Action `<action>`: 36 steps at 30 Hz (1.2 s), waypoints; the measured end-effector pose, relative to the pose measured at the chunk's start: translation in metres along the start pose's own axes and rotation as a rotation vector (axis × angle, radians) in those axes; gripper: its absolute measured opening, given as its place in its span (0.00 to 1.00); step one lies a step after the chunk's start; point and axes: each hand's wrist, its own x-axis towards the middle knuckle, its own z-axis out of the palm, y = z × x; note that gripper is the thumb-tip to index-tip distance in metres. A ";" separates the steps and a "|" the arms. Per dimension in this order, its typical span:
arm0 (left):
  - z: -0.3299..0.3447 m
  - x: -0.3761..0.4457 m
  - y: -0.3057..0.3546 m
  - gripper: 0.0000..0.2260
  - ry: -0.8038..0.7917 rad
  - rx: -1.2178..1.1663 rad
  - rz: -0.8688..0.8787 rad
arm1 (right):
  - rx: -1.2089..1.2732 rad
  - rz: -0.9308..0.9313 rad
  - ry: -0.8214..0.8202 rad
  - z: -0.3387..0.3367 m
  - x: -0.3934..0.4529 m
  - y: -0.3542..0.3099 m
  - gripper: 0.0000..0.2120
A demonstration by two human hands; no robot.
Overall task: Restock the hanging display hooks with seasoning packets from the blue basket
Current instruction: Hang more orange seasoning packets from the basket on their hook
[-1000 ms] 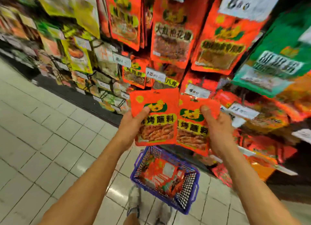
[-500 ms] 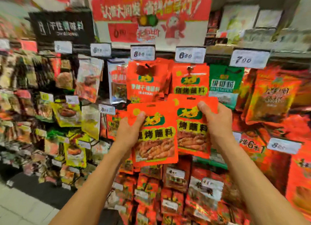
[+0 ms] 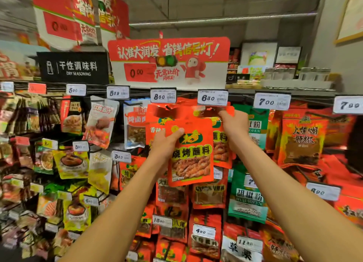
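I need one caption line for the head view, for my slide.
Left hand holds an orange seasoning packet; right hand lifts another toward the 6.30 price tag.

Bright, even shop lighting is falling from overhead; motion blur is smearing everything left of the black rectangular "DRY SEASONING" sign (image 3: pixel 72 67), with wide-angle bending at the edges.

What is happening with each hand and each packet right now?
left hand: grips the front orange packet.
front orange packet: upright, off the hook.
right hand: pinches the rear packet's top.
rear orange packet: raised just under the 6.30 price tag; hooked or not, cannot tell.
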 end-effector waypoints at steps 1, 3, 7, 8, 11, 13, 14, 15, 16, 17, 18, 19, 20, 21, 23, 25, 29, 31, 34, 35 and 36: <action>0.001 0.001 0.001 0.10 -0.007 -0.005 -0.004 | -0.007 0.001 0.002 0.001 0.001 0.000 0.12; 0.002 0.005 0.000 0.10 -0.021 -0.012 -0.005 | -0.017 0.008 0.007 0.001 0.003 0.001 0.15; 0.006 0.012 -0.003 0.05 -0.026 -0.038 0.009 | -0.025 0.007 0.019 -0.001 0.005 0.004 0.13; 0.007 0.013 -0.004 0.05 -0.034 -0.030 0.017 | -0.040 -0.005 0.028 -0.002 0.006 0.006 0.13; 0.013 0.016 -0.006 0.08 -0.054 -0.026 0.027 | -0.102 -0.031 0.034 -0.003 0.010 0.010 0.17; 0.019 0.019 -0.005 0.08 -0.050 -0.003 0.035 | -0.179 -0.017 -0.002 -0.004 0.016 0.012 0.18; 0.022 0.021 -0.005 0.08 -0.044 0.011 0.039 | -0.218 -0.003 -0.036 -0.006 0.018 0.013 0.18; 0.026 0.023 -0.004 0.08 -0.046 0.017 0.041 | -0.246 0.013 -0.066 -0.007 0.019 0.015 0.18; 0.031 0.026 -0.004 0.08 -0.052 0.021 0.044 | -0.254 0.027 -0.076 -0.010 0.019 0.016 0.19; 0.036 0.029 -0.003 0.08 -0.053 0.027 0.047 | -0.234 0.028 -0.054 -0.013 0.017 0.018 0.20; 0.041 0.032 -0.002 0.08 -0.048 0.033 0.053 | -0.192 0.011 -0.012 -0.016 0.014 0.019 0.19; 0.046 0.035 0.000 0.07 -0.044 0.035 0.058 | -0.148 -0.018 0.031 -0.018 0.012 0.021 0.15; 0.050 0.038 0.001 0.07 -0.040 0.027 0.059 | -0.111 -0.045 0.059 -0.020 0.009 0.022 0.12; 0.055 0.040 0.003 0.07 -0.029 0.014 0.049 | -0.080 -0.063 0.068 -0.022 0.008 0.023 0.10; 0.063 0.045 0.005 0.08 0.003 0.011 0.033 | -0.016 -0.072 0.052 -0.023 0.006 0.024 0.10; 0.069 0.049 0.006 0.08 0.037 0.032 0.038 | 0.001 -0.071 0.030 -0.023 0.006 0.021 0.11; 0.079 0.054 0.008 0.08 0.070 0.036 0.047 | -0.092 -0.056 -0.013 -0.019 0.013 0.018 0.16; 0.083 0.055 0.009 0.08 0.082 0.052 0.039 | -0.142 -0.033 -0.019 -0.016 0.017 0.016 0.18; 0.085 0.056 0.010 0.08 0.123 0.077 0.017 | -0.183 -0.032 0.016 -0.011 0.020 0.016 0.09; 0.086 0.056 0.011 0.08 0.135 0.080 0.008 | -0.207 -0.029 0.022 -0.009 0.022 0.016 0.08; 0.086 0.056 0.011 0.08 0.143 0.090 0.001 | -0.228 -0.020 0.021 -0.008 0.023 0.017 0.08</action>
